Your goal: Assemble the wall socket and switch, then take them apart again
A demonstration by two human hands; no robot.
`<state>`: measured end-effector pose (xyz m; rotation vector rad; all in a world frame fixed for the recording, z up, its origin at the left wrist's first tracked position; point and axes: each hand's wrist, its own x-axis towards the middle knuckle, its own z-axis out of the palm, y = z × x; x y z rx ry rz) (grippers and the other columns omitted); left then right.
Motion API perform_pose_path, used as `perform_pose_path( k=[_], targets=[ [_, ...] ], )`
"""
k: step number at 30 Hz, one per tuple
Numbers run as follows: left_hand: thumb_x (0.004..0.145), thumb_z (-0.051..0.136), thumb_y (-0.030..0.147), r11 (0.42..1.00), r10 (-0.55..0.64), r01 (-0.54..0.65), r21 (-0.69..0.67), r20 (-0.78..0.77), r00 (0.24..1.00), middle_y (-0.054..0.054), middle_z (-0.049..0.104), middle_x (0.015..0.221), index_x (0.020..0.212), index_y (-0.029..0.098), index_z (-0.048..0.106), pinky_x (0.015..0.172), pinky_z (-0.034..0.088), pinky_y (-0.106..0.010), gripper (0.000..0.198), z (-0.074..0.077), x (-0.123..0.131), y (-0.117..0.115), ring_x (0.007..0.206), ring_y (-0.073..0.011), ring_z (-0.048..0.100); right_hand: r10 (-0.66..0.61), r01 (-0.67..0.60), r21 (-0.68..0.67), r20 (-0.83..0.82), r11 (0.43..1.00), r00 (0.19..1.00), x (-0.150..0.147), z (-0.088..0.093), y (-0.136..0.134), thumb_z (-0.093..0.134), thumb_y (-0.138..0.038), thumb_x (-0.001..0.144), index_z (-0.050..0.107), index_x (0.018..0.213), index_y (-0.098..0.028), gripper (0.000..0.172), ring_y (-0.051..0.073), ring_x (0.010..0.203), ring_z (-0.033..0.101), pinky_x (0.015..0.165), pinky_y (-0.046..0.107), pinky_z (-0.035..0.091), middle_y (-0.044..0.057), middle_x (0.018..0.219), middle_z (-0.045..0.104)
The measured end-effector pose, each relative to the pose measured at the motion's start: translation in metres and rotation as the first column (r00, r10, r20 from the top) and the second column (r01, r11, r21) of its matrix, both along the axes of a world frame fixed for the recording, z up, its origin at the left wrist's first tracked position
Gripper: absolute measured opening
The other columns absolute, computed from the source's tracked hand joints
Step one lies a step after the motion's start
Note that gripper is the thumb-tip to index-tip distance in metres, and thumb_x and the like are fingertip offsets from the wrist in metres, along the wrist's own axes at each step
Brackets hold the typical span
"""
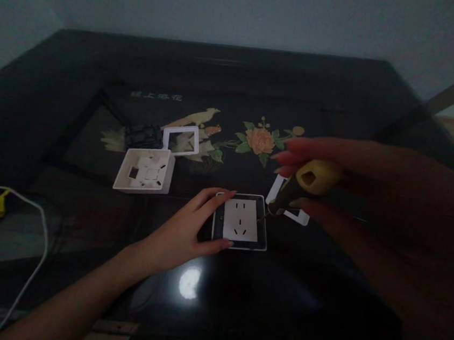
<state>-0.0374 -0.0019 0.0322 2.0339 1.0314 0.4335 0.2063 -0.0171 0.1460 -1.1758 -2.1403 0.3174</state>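
Observation:
A white socket panel with a dark surround lies on the dark glossy table. My left hand grips its left side, thumb at the lower edge and fingers at the upper edge. My right hand, large and close to the camera, is closed around a screwdriver with a yellow and black handle. The screwdriver's thin shaft reaches down to the right side of the socket; whether its tip sits in a screw is too small to tell. A white frame lies partly hidden behind the screwdriver.
On the table, a white open wall box stands left of the socket. Behind it are a dark bracket and another white frame. A white cable with a yellow tag runs along the left.

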Motion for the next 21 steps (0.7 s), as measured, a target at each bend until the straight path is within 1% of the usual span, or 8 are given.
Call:
perform_pose_path(
  k=[2,4,6,8,13,15,18,21],
  targets=[
    [0.086,0.068,0.034,1.0,0.002,-0.002,-0.005,0.003,1.0,-0.012,0.037,0.147,0.147,0.031,0.03,0.115,0.034,-0.057,0.072,0.0,0.0,0.0,0.138,-0.0323,0.04,0.042,-0.042,-0.043,0.0,0.998,0.999,0.0,0.001,-0.002,0.059,-0.021,0.092,0.055,0.13,-0.036,0.041,0.015,0.117,0.061,0.102,0.023,0.049,-0.01,0.131,0.062],
    [0.086,0.067,0.035,1.0,0.003,-0.003,-0.008,0.001,1.0,-0.012,0.037,0.147,0.147,0.031,0.03,0.115,0.033,-0.058,0.072,0.0,0.0,0.0,0.137,-0.032,0.04,0.002,-0.002,0.0,-0.015,1.0,1.0,-0.004,0.001,-0.003,0.062,-0.024,0.091,0.06,0.122,-0.033,0.032,0.017,0.12,0.059,0.105,0.024,0.047,-0.007,0.131,0.061],
    [0.086,0.067,0.035,1.0,0.003,-0.003,-0.004,0.003,1.0,-0.012,0.037,0.146,0.147,0.03,0.029,0.115,0.033,-0.057,0.072,-0.001,0.0,0.0,0.137,-0.0312,0.041,-0.079,0.081,0.081,-0.018,0.993,0.997,-0.01,-0.002,-0.002,0.067,-0.027,0.088,0.065,0.114,-0.031,0.026,0.018,0.112,0.063,0.097,0.025,0.052,-0.003,0.122,0.064],
    [0.086,0.068,0.035,1.0,0.001,-0.001,0.007,0.005,1.0,-0.012,0.037,0.147,0.148,0.03,0.028,0.115,0.034,-0.056,0.073,-0.002,-0.001,0.0,0.137,-0.0312,0.04,-0.088,0.087,0.136,0.002,0.987,0.996,-0.013,-0.006,0.002,0.068,-0.028,0.088,0.067,0.113,-0.032,0.025,0.017,0.098,0.068,0.085,0.024,0.057,-0.001,0.109,0.067],
    [0.086,0.069,0.035,1.0,-0.007,0.007,0.017,0.009,1.0,-0.011,0.037,0.148,0.148,0.033,0.029,0.115,0.034,-0.057,0.074,-0.003,-0.001,0.0,0.138,-0.0319,0.04,0.049,-0.047,0.024,-0.067,0.999,0.997,-0.008,-0.009,0.01,0.064,-0.023,0.09,0.054,0.132,-0.031,0.044,0.016,0.098,0.069,0.084,0.024,0.058,-0.004,0.118,0.067],
    [0.085,0.069,0.034,1.0,0.002,-0.002,0.01,0.014,1.0,-0.011,0.038,0.147,0.148,0.033,0.03,0.115,0.034,-0.057,0.074,-0.002,0.0,0.0,0.138,-0.0324,0.04,-0.003,-0.001,-0.023,-0.162,1.0,0.987,-0.004,-0.004,0.008,0.069,-0.019,0.084,0.055,0.129,-0.034,0.049,0.015,0.097,0.069,0.079,0.024,0.06,-0.005,0.118,0.066],
    [0.084,0.069,0.034,1.0,0.018,-0.018,0.0,0.022,1.0,-0.01,0.041,0.146,0.147,0.032,0.033,0.114,0.034,-0.058,0.073,0.001,0.0,0.0,0.137,-0.0335,0.042,-0.114,0.099,-0.068,-0.263,0.993,0.958,-0.001,0.005,0.007,0.072,-0.018,0.083,0.059,0.117,-0.038,0.042,0.015,0.096,0.069,0.076,0.025,0.06,-0.007,0.112,0.067],
    [0.084,0.07,0.033,1.0,0.02,-0.019,-0.018,0.038,0.999,-0.01,0.042,0.146,0.147,0.032,0.035,0.115,0.035,-0.057,0.072,0.002,0.001,0.0,0.137,-0.0324,0.042,-0.121,0.099,-0.081,-0.357,0.992,0.926,0.002,0.004,0.013,0.074,-0.016,0.082,0.064,0.112,-0.037,0.038,0.013,0.099,0.068,0.078,0.021,0.059,-0.007,0.114,0.067]
  ],
)
